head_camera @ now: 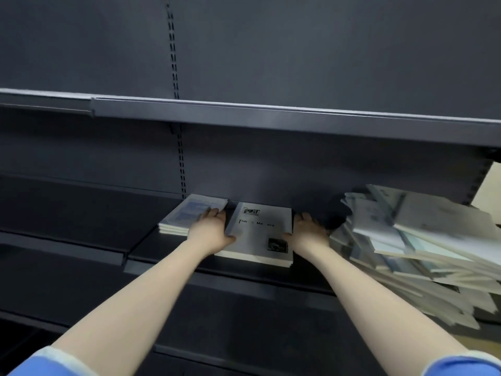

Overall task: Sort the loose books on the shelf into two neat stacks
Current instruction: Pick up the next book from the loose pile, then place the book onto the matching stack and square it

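1. Head view: the left hand (212, 230) lies against the left edge of the white stack (260, 234), thumb hooked at the stack's near left corner and fingers stretched forward along its side, relaxed rather than curled round anything.
2. The fingertips of that hand reach the gap between the two stacks and touch the right edge of the blue-covered stack (189, 214).
3. The right hand (309, 232) is flat against the right edge of the white stack, fingers extended toward the back of the shelf, thumb resting on the top cover near a small dark picture; it holds nothing in a grip.
4. Between the two hands, the white stack lies flat on the dark shelf (151, 248), its top cover showing a small picture near the far end, a line of black lettering and another picture near the near right corner.
5. The blue-covered stack sits just left of it, a few thin books deep, slightly turned and set against the back panel.
6. To the right, well apart from the right hand, a loose heap of books (412, 240) slumps at mixed angles, blurred, spilling over the shelf front.
7. An upper shelf (271, 115) runs overhead.
8. Blue sleeves (461, 365) show at the bottom corners.
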`<act>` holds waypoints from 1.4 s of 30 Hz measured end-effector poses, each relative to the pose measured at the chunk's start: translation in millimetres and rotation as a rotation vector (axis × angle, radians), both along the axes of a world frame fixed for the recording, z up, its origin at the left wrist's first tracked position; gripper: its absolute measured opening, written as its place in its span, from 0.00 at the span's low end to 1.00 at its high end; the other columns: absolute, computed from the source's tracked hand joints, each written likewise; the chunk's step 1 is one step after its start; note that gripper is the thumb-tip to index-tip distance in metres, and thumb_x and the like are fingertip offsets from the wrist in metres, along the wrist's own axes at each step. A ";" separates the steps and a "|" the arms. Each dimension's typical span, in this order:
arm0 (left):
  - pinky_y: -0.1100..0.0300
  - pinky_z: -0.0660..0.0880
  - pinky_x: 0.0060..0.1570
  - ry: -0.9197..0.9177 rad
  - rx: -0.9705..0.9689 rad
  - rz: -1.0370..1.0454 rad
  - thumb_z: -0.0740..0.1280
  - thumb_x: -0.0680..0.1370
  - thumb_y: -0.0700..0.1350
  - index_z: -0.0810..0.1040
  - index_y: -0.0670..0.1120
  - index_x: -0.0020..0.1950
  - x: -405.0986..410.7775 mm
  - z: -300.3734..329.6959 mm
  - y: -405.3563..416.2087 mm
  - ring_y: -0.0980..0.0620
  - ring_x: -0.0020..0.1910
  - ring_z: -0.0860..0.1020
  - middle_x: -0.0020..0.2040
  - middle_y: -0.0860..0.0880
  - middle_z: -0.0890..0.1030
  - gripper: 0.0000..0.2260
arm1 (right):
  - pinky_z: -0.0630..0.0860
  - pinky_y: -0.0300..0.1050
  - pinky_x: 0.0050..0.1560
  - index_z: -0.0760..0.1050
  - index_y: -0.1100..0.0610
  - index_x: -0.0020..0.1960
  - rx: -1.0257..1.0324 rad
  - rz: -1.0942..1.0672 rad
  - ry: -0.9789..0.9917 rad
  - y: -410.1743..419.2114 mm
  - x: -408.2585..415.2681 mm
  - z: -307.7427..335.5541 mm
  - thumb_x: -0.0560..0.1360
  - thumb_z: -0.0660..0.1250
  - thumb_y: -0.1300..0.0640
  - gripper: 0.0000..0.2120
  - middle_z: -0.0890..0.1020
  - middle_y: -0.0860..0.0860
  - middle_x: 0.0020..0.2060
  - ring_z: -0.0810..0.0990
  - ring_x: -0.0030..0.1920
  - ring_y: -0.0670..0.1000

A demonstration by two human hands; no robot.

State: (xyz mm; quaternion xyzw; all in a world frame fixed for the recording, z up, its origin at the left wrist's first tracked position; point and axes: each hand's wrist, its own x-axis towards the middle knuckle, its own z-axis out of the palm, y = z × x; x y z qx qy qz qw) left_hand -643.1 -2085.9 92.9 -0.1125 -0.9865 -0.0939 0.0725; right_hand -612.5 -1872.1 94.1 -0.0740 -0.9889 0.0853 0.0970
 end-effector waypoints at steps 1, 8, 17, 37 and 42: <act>0.51 0.64 0.68 0.013 -0.013 -0.002 0.65 0.74 0.58 0.62 0.45 0.74 6.5 2.8 -1.5 0.44 0.74 0.59 0.75 0.45 0.62 0.32 | 0.65 0.50 0.66 0.59 0.60 0.74 0.012 -0.002 0.011 0.4 7.2 4.2 0.79 0.60 0.48 0.28 0.65 0.56 0.69 0.65 0.68 0.58; 0.50 0.68 0.62 0.144 -0.047 -0.057 0.61 0.76 0.62 0.67 0.42 0.69 42.2 28.6 -2.3 0.43 0.67 0.68 0.68 0.42 0.70 0.30 | 0.62 0.51 0.70 0.64 0.60 0.72 0.106 -0.023 0.130 11.5 55.9 33.6 0.78 0.62 0.47 0.27 0.68 0.58 0.69 0.63 0.71 0.59; 0.52 0.67 0.60 0.234 -0.036 -0.119 0.55 0.78 0.64 0.73 0.42 0.59 74.8 56.1 29.5 0.45 0.61 0.70 0.60 0.44 0.75 0.27 | 0.65 0.50 0.65 0.68 0.61 0.67 0.186 -0.049 0.188 35.8 90.7 73.0 0.80 0.58 0.45 0.24 0.71 0.59 0.66 0.68 0.67 0.59; 0.49 0.62 0.68 0.129 -0.042 -0.129 0.50 0.78 0.65 0.65 0.42 0.71 109.2 80.6 270.6 0.44 0.74 0.58 0.73 0.44 0.65 0.33 | 0.64 0.52 0.67 0.68 0.61 0.70 0.097 -0.200 0.115 306.3 146.1 68.9 0.79 0.52 0.39 0.31 0.69 0.59 0.69 0.66 0.69 0.59; 0.50 0.68 0.63 0.054 -0.029 -0.119 0.52 0.77 0.66 0.66 0.44 0.72 107.5 75.1 306.8 0.42 0.68 0.67 0.70 0.43 0.69 0.33 | 0.66 0.53 0.65 0.65 0.54 0.73 0.028 -0.114 0.013 325.5 145.3 64.3 0.74 0.36 0.36 0.38 0.69 0.60 0.68 0.66 0.68 0.60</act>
